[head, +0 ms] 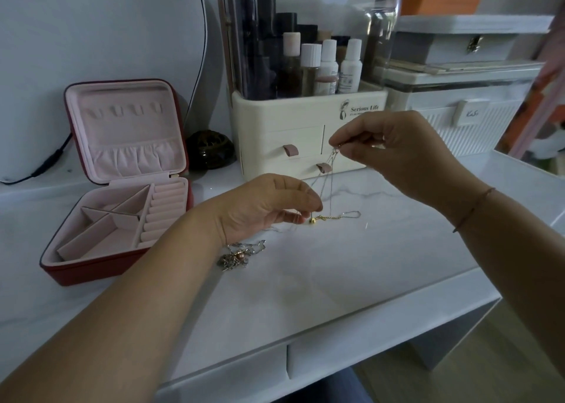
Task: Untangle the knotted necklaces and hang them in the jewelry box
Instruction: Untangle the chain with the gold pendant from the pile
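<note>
The right hand (394,158), just right of centre frame, is raised above the tabletop with thumb and forefinger pressed together on the top of a thin silver chain (332,182). Several fine strands hang down and leftward from that pinch to the left hand (266,207), which sits lower, at centre frame, its fingertips also closed on the chain just above the surface. Beside those fingertips lies a small gold bead (312,220) on a short gold chain (333,217) that trails to the right. Below the left wrist a second necklace – a tangled silver cluster (238,255) with a rose-coloured pearl – rests on the white marble-look tabletop (336,265). At the left of the frame stands the open jewelry box (76,271), red outside and pink inside, its lid upright; no necklace hangs in it yet. Behind the hands – a cream cosmetics organizer (305,121) holding bottles. A thin cord bracelet (472,210) circles the right wrist.
</note>
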The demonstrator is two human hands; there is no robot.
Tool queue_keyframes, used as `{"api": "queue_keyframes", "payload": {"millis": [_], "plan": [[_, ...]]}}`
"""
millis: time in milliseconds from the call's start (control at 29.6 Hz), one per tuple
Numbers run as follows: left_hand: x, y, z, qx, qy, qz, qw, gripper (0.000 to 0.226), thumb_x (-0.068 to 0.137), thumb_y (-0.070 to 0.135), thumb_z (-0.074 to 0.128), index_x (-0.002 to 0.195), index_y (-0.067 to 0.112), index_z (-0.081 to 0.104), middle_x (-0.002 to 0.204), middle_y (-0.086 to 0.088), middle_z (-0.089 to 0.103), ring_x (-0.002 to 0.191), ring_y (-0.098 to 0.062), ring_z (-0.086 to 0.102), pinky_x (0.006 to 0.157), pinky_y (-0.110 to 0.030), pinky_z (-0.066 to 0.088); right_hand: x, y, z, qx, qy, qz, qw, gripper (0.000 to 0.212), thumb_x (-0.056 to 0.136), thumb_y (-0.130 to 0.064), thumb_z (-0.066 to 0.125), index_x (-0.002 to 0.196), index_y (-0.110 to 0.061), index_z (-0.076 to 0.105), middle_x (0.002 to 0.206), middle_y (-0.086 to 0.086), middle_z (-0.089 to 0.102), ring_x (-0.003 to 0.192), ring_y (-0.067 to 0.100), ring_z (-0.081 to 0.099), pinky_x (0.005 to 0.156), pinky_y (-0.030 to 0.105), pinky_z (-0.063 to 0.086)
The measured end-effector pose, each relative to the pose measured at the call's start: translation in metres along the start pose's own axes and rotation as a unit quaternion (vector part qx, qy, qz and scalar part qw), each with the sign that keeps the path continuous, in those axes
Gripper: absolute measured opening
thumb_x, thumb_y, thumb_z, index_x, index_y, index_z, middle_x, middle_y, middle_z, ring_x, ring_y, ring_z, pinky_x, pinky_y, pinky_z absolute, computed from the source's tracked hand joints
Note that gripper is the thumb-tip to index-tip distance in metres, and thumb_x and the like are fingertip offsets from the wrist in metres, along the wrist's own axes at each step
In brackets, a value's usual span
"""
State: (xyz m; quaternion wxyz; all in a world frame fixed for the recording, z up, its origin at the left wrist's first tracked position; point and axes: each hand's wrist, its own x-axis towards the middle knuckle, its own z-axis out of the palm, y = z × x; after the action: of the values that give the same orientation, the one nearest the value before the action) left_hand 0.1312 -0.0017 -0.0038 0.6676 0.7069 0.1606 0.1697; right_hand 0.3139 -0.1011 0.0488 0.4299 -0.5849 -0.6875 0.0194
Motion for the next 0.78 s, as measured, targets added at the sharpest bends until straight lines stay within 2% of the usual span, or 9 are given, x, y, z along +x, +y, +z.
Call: {"api": "queue_keyframes", "payload": {"millis": [101, 270, 405, 473, 541, 642, 777], "plan": [[-0.001, 0.001, 0.001, 0.008, -0.031, -0.012, 0.999, 0.009, 0.071, 0.008, 0.069, 0.075, 0.014, 0.075, 0.078, -0.004, 0.068, 0.075, -0.013, 0.062, 0.078, -0.023, 0.052, 0.000, -0.003, 0.001, 0.012, -0.013, -0.003, 1.000, 0.018, 0.084, -0.006, 0.068, 0.096, -0.020, 0.072, 0.090, -0.013, 0.070, 0.085, 0.000, 0.066, 0.079, 0.009, 0.048], [-0.003, 0.004, 0.005, 0.044, -0.018, -0.015, 0.999, 0.005, 0.075, 0.017, 0.075, 0.079, 0.013, 0.076, 0.085, -0.007, 0.071, 0.084, -0.017, 0.064, 0.086, -0.027, 0.052, 0.003, -0.007, 0.001, 0.016, -0.014, -0.030, 0.999, 0.021, 0.083, -0.007, 0.070, 0.101, -0.017, 0.070, 0.094, -0.009, 0.070, 0.087, 0.001, 0.067, 0.084, 0.014, 0.050], [-0.003, 0.009, 0.006, 0.094, 0.052, -0.001, 0.994, 0.035, 0.071, 0.035, 0.076, 0.095, 0.009, 0.072, 0.092, -0.008, 0.069, 0.086, -0.015, 0.062, 0.093, -0.035, 0.049, 0.006, -0.011, 0.000, 0.020, -0.012, -0.051, 0.998, 0.020, 0.083, -0.006, 0.071, 0.101, -0.016, 0.070, 0.092, -0.006, 0.070, 0.087, 0.005, 0.068, 0.084, 0.019, 0.053], [-0.002, 0.012, 0.007, 0.097, 0.101, 0.021, 0.990, 0.040, 0.069, 0.040, 0.072, 0.100, 0.014, 0.071, 0.092, -0.003, 0.068, 0.086, -0.012, 0.061, 0.094, -0.035, 0.049, 0.007, -0.013, 0.001, 0.025, -0.013, -0.056, 0.998, 0.020, 0.083, -0.006, 0.071, 0.101, -0.016, 0.070, 0.092, -0.005, 0.071, 0.087, 0.006, 0.068, 0.084, 0.021, 0.053], [-0.002, 0.016, 0.008, 0.073, 0.133, 0.063, 0.986, 0.031, 0.071, 0.040, 0.066, 0.096, 0.022, 0.071, 0.090, 0.006, 0.068, 0.087, -0.011, 0.059, 0.092, -0.034, 0.047, 0.008, -0.015, 0.001, 0.021, -0.016, -0.065, 0.998, 0.021, 0.083, -0.006, 0.071, 0.101, -0.016, 0.069, 0.091, -0.005, 0.071, 0.086, 0.006, 0.068, 0.084, 0.019, 0.053], [-0.004, 0.019, 0.010, 0.024, 0.163, 0.111, 0.980, 0.023, 0.070, 0.038, 0.066, 0.085, 0.024, 0.076, 0.082, 0.009, 0.072, 0.087, -0.011, 0.058, 0.095, -0.036, 0.045, 0.007, -0.018, 0.003, 0.019, -0.021, -0.070, 0.997, 0.022, 0.083, -0.005, 0.071, 0.101, -0.016, 0.068, 0.091, -0.005, 0.070, 0.085, 0.004, 0.068, 0.081, 0.018, 0.054], [-0.005, 0.020, 0.014, 0.001, 0.181, 0.129, 0.975, 0.018, 0.066, 0.035, 0.069, 0.074, 0.022, 0.078, 0.073, 0.007, 0.071, 0.081, -0.011, 0.056, 0.098, -0.041, 0.043, 0.007, -0.021, 0.007, 0.024, -0.024, -0.063, 0.997, 0.022, 0.082, -0.004, 0.071, 0.100, -0.016, 0.067, 0.089, -0.001, 0.071, 0.083, 0.005, 0.068, 0.074, 0.029, 0.058]]}}
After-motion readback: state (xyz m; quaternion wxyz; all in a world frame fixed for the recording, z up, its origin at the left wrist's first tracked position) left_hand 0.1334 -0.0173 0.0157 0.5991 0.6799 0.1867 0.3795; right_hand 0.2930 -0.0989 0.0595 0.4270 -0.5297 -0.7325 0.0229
